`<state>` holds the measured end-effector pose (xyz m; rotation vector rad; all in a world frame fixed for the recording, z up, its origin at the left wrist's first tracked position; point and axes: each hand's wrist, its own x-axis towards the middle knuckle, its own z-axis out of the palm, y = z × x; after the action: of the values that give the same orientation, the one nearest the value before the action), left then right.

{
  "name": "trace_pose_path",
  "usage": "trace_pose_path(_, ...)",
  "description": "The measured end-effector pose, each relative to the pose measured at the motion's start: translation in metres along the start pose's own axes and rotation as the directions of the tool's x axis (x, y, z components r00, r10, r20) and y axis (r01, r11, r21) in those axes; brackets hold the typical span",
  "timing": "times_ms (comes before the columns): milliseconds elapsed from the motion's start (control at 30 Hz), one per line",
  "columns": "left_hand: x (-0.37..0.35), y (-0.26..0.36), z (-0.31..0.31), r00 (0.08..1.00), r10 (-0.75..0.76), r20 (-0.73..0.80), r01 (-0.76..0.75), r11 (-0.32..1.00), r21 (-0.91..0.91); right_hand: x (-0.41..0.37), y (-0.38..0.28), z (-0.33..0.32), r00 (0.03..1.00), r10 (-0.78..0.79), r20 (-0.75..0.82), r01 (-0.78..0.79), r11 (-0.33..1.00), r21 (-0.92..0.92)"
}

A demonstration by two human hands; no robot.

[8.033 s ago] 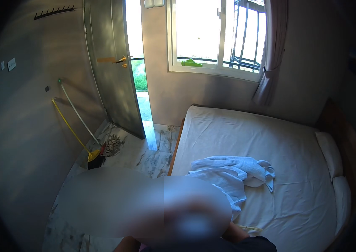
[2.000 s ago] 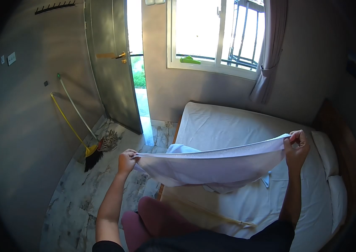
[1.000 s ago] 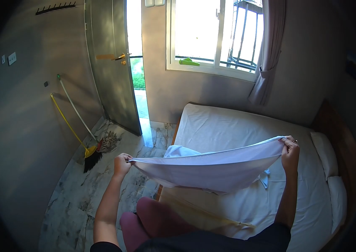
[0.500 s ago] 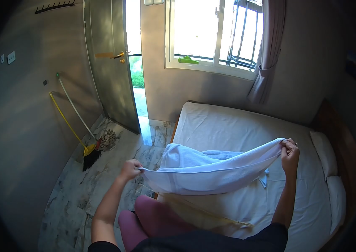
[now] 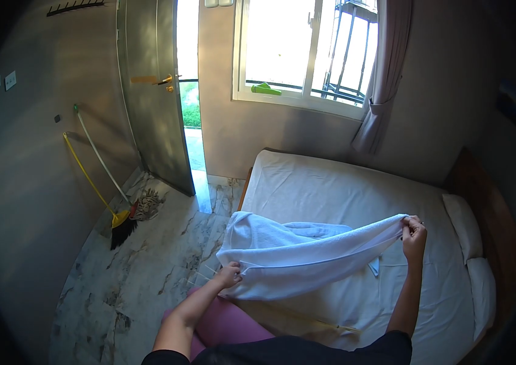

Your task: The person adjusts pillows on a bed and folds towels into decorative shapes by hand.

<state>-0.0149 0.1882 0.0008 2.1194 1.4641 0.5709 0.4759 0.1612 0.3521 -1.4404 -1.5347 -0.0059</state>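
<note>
A white cloth point(image 5: 306, 261) is stretched between my two hands over the near side of the bed point(image 5: 331, 182). My left hand point(image 5: 229, 275) pinches its left edge, just beyond my knees. On the right, my right hand point(image 5: 414, 231) grips the other end, raised above the sheet. The cloth's front part hangs down in a slack curve, and its back part lies bunched on the mattress. A thin yellowish stick point(image 5: 331, 326) lies on the bed close to my body, partly hidden.
Two white pillows point(image 5: 462, 226) rest by the wooden headboard point(image 5: 492, 204). A yellow broom point(image 5: 89, 174) and a mop point(image 5: 146, 204) lean at the left wall. The door point(image 5: 157, 97) stands ajar. A green object point(image 5: 265, 89) sits on the window sill.
My left hand has moved right and slightly down with its edge of the cloth. My right hand is a little lower. The span of cloth between them has shortened.
</note>
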Motion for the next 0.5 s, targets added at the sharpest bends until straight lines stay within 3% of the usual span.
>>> trace_pose_path(67,0.002,0.025,-0.016,0.989,-0.097,0.112,0.100,0.995,-0.023,-0.002,0.006,0.001,1.000,0.011,-0.002,-0.011,1.000,0.002)
trace_pose_path(167,0.003,0.018,-0.004,0.992,0.094,-0.085,-0.096,0.995,-0.024,-0.005,0.017,0.002,1.000,0.017,0.005,-0.017,1.000,-0.019)
trace_pose_path(267,0.006,0.006,0.013,0.961,-0.045,-0.272,0.040,0.999,-0.022,-0.006,0.018,0.004,0.996,0.081,0.044,-0.079,0.996,-0.042)
trace_pose_path(300,0.008,0.007,0.009,0.963,-0.209,-0.168,0.163,0.955,-0.249,-0.006,0.023,0.005,0.996,0.058,0.060,-0.056,0.998,-0.030)
trace_pose_path(367,0.010,0.007,-0.002,0.890,-0.435,0.137,0.423,0.674,-0.605,-0.007,0.039,0.007,0.996,0.014,0.092,-0.013,1.000,-0.007)
trace_pose_path(500,0.007,0.009,-0.020,0.909,-0.362,0.206,0.387,0.551,-0.740,-0.009,0.045,0.004,0.961,-0.168,0.219,0.207,0.964,-0.169)
